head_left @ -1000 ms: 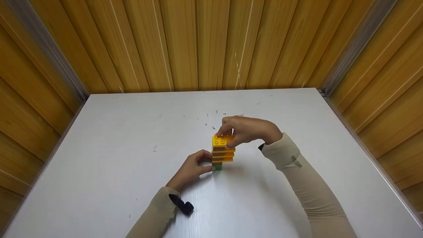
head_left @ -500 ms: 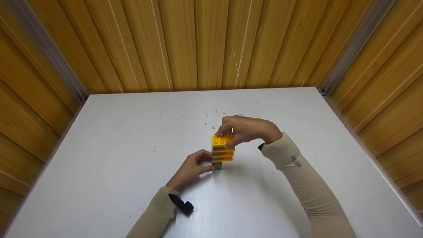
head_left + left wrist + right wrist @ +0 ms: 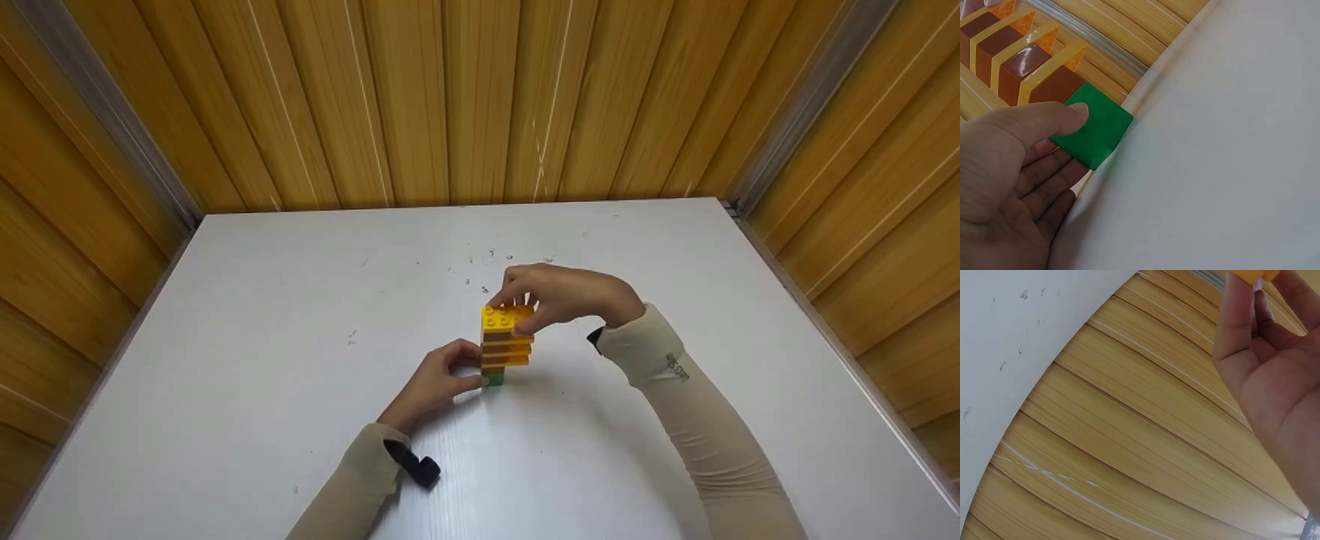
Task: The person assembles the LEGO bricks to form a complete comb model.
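Note:
A tower of toy building bricks stands on the white table (image 3: 300, 315). At its foot is a green brick (image 3: 1103, 126); above it brown bricks (image 3: 1021, 61) alternate with thin yellow plates (image 3: 1057, 68) that jut out to one side. My left hand (image 3: 429, 380) holds the tower low on its left, thumb flat on the green brick's face and fingers behind it. My right hand (image 3: 566, 294) reaches over from the right and pinches the topmost yellow plate (image 3: 498, 320), whose studs face up. In the right wrist view only a corner of that plate shows.
Wood-patterned panels (image 3: 480, 105) wall in the table's far edge and both sides, with metal corner strips (image 3: 124, 120) between them. Small dark marks speckle the tabletop behind the tower. A black strap (image 3: 411, 463) is around the left sleeve.

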The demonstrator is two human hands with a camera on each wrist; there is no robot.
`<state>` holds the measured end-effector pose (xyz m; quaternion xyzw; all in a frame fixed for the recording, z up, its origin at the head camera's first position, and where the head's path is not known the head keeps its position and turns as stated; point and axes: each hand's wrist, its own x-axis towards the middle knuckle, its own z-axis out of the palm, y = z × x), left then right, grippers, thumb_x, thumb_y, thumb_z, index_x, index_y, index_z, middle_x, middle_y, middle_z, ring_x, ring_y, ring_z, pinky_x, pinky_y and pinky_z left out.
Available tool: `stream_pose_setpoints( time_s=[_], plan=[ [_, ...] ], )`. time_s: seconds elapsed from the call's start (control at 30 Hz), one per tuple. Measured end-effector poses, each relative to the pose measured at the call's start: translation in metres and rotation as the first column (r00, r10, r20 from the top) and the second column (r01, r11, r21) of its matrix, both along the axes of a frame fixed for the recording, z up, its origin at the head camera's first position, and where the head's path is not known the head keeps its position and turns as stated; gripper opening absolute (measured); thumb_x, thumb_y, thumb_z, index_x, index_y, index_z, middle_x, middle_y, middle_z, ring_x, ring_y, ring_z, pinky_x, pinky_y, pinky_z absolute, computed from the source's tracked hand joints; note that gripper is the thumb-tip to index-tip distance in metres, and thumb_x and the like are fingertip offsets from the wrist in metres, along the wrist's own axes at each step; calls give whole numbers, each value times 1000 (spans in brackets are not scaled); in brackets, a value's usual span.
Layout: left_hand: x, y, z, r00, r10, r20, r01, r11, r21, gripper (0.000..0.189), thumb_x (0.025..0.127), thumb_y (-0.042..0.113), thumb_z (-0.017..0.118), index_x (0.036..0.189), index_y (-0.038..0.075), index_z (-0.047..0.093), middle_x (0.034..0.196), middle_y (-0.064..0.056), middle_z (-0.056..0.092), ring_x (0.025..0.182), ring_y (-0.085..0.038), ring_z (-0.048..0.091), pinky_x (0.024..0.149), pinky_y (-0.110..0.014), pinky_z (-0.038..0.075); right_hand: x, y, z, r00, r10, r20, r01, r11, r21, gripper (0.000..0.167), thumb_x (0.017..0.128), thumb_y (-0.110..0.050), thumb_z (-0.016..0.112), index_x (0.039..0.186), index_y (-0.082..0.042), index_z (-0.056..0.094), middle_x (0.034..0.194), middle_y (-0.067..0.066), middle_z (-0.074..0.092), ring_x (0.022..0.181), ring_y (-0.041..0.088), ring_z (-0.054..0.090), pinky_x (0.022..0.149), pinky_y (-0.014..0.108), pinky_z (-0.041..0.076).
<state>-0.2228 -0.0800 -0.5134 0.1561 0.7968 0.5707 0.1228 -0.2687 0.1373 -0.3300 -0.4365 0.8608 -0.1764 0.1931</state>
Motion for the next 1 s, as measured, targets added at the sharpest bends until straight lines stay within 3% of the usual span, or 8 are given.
stream_pose_setpoints(
  time_s=[0.27, 0.5, 0.8, 1.0],
  plan=[
    [1, 0, -2, 1000, -1, 4, 1, 999, 33, 33, 84, 15, 74, 114, 14, 60, 115, -3, 66, 108, -17, 63, 99, -36, 48, 0, 4, -5, 999, 6, -46, -8, 998, -56, 42, 84, -14, 70, 126, -11, 64, 102, 5, 60, 92, 19, 57, 79, 32, 49],
    [0, -1, -2, 1000, 11, 8, -11, 1000, 5, 33, 84, 18, 74, 115, 17, 61, 116, -2, 66, 109, -17, 63, 100, -37, 48, 0, 9, -11, 998, -12, -54, 5, 991, -134, 40, 85, -13, 71, 124, -10, 65, 106, 5, 62, 96, 20, 59, 82, 35, 51],
    [0, -1, -1, 1000, 27, -7, -27, 999, 29, 36, 85, 16, 73, 118, 18, 60, 117, 1, 65, 110, -15, 61, 101, -37, 46, 1, 15, -21, 997, -9, -82, -11, 969, -246, 38, 87, -14, 70, 123, -7, 65, 111, 6, 63, 105, 23, 60, 90, 41, 50],
    [0, 0, 2, 999, 50, -8, -50, 998, 39, 40, 85, 10, 72, 121, 20, 58, 121, 1, 64, 111, -16, 62, 99, -34, 49, -1, 19, -31, 994, -54, -93, 20, 942, -336, 36, 89, -18, 69, 123, -6, 65, 112, 6, 63, 102, 20, 59, 90, 40, 51]
  ],
)
